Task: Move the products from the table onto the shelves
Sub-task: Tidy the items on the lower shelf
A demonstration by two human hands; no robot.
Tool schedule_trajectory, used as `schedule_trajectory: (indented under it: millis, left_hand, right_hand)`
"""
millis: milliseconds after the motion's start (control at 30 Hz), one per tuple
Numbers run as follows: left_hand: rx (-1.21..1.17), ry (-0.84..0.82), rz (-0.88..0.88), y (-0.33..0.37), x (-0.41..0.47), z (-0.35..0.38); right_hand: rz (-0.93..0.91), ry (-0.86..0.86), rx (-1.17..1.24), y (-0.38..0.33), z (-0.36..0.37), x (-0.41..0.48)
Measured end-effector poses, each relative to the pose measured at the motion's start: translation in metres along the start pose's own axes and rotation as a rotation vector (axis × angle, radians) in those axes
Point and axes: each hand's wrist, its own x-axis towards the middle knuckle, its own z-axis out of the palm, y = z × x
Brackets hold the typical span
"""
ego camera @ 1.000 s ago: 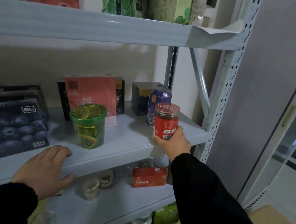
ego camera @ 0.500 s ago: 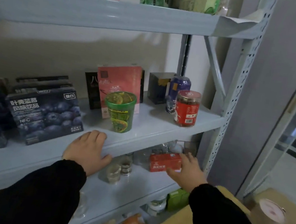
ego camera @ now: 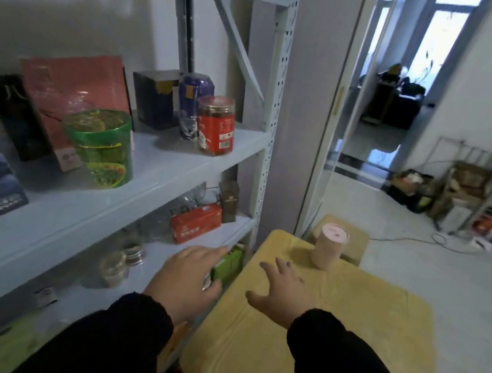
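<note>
Head view: L hand [ego camera: 188, 280] flat, fingers straight, holding nothing, over front edge of lower shelf [ego camera: 239, 227], just short of red box [ego camera: 195, 222]. R hand [ego camera: 282, 295] spread wide, empty, above near-left part of yellow table [ego camera: 360, 333]; can't tell if it touches. Pink canister [ego camera: 329, 246] upright at table's far edge, apart from R hand w/ bare tabletop between. Red jar [ego camera: 217, 125] upright on mid shelf [ego camera: 176, 172] near its front right corner, just beside purple can [ego camera: 193, 94]. Green cup [ego camera: 101, 145] close to mid shelf's front edge; free room btwn cup & jar. Table's left edge runs close to shelf upright [ego camera: 273, 100]
</note>
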Motion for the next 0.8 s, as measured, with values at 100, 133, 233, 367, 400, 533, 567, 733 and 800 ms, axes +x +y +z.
schedule_trajectory:
  millis: [100, 133, 233, 367, 400, 533, 567, 733, 800]
  left_hand:
    - [-0.036, -0.16, 0.029, 0.02, 0.02, 0.025]
    - [-0.026, -0.221, 0.037, 0.026, 0.027, 0.035]
    - [-0.011, -0.384, 0.057, 0.043, 0.05, 0.066]
    - [-0.025, -0.495, 0.053, 0.065, 0.092, 0.102]
    - [-0.02, -0.519, 0.049, 0.07, 0.104, 0.112]
    - [0.02, -0.648, 0.005, 0.081, 0.15, 0.16]
    - [0.035, -0.682, 0.001, 0.084, 0.162, 0.172]
    - [0.046, -0.736, -0.027, 0.098, 0.218, 0.225]
    - [0.046, -0.716, -0.03, 0.102, 0.241, 0.243]
  right_hand:
    - [0.103, 0.019, -0.026, 0.029, 0.002, -0.015]
    - [0.13, 0.022, -0.02, 0.041, 0.003, -0.019]
    - [0.2, 0.022, 0.025, 0.08, 0.004, -0.023]
    - [0.249, -0.003, 0.059, 0.132, 0.002, -0.002]
    - [0.254, -0.009, 0.069, 0.144, 0.003, 0.006]
    - [0.276, -0.054, 0.092, 0.192, 0.015, 0.036]
    - [0.278, -0.067, 0.095, 0.203, 0.019, 0.045]
    - [0.295, -0.14, 0.108, 0.254, 0.04, 0.078]
    - [0.3, -0.15, 0.118, 0.271, 0.047, 0.088]
